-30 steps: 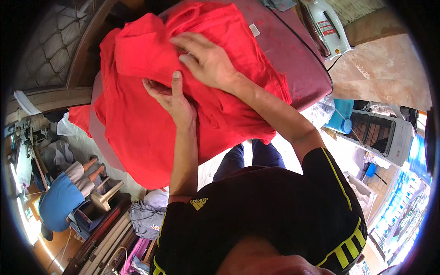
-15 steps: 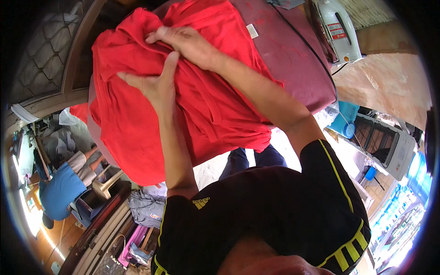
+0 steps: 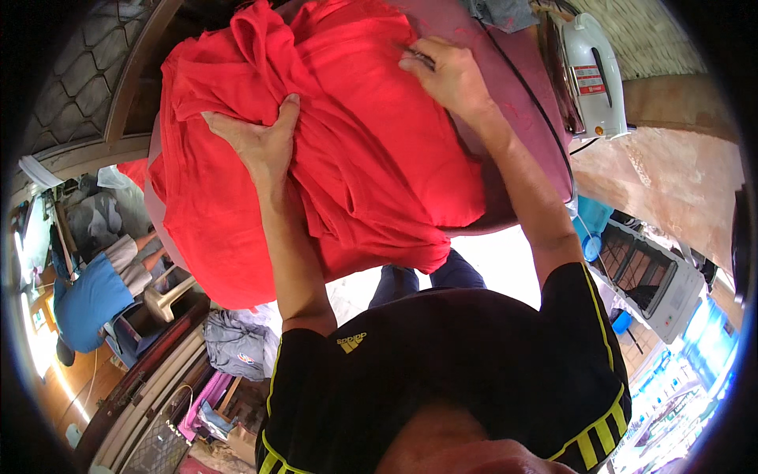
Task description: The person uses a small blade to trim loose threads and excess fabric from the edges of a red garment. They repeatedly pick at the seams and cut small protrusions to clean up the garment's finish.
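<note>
A red cloth garment (image 3: 379,134) lies in loose folds over a dark pink padded surface (image 3: 517,110). Resting on its bunched left part is my left hand (image 3: 257,146), open, with the thumb spread wide from the fingers. My right hand (image 3: 454,79) is closed in a pinch at the garment's upper right edge; its fingertips press together on the red cloth, though exactly how much cloth they hold is hard to see. Right of the bunched folds, the cloth lies flatter.
A white iron (image 3: 591,75) stands at the upper right, beside a dark cord (image 3: 533,87) crossing the padded surface. Grey cloth (image 3: 501,12) lies at the far edge. A person in blue (image 3: 95,304) is at the left, near a stool (image 3: 166,300). Grey clothing (image 3: 241,344) hangs lower left.
My right hand has moved right, from the bunched folds beside my left hand to the garment's right edge. The right part of the cloth now looks more spread out. My left hand stays on the folds.
</note>
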The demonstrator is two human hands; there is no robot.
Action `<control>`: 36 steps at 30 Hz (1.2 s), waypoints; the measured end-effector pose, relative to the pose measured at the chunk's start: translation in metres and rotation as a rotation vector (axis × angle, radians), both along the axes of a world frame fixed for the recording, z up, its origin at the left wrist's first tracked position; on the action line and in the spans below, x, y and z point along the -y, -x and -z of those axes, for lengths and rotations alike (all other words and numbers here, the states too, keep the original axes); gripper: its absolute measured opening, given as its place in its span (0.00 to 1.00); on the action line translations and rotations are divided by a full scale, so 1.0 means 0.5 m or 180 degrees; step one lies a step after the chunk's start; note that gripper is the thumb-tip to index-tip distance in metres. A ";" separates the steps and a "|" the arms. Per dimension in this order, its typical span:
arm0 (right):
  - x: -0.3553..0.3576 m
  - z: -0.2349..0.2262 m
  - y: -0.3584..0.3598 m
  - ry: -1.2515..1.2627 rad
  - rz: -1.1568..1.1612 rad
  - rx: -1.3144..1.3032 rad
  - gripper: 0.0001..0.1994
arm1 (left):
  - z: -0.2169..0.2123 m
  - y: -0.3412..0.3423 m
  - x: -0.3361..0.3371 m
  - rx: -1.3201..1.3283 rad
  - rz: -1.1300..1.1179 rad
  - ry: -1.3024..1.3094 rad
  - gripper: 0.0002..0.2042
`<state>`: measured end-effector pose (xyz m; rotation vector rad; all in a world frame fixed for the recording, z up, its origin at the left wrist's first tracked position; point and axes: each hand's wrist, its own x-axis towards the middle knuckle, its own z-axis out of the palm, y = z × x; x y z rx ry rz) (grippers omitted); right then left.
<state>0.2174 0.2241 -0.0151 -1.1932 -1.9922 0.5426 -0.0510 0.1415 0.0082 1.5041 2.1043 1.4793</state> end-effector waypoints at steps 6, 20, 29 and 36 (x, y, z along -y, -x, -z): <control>-0.044 -0.015 -0.069 0.0074 0.0277 -0.0313 0.11 | -0.052 -0.041 0.024 -0.1495 -0.0708 -0.0118 0.60; -0.057 -0.081 -0.051 -0.0184 0.0307 -0.0883 0.07 | -0.062 -0.141 -0.123 -0.1956 0.1943 -0.0029 0.11; -0.057 -0.088 -0.029 -0.0202 0.0644 -0.0878 0.10 | -0.032 -0.120 -0.189 -0.1657 0.2470 -0.0017 0.05; 0.067 -0.063 -0.007 0.0283 0.0021 -0.0136 0.12 | -0.041 -0.108 -0.182 -0.1066 0.2521 0.0178 0.05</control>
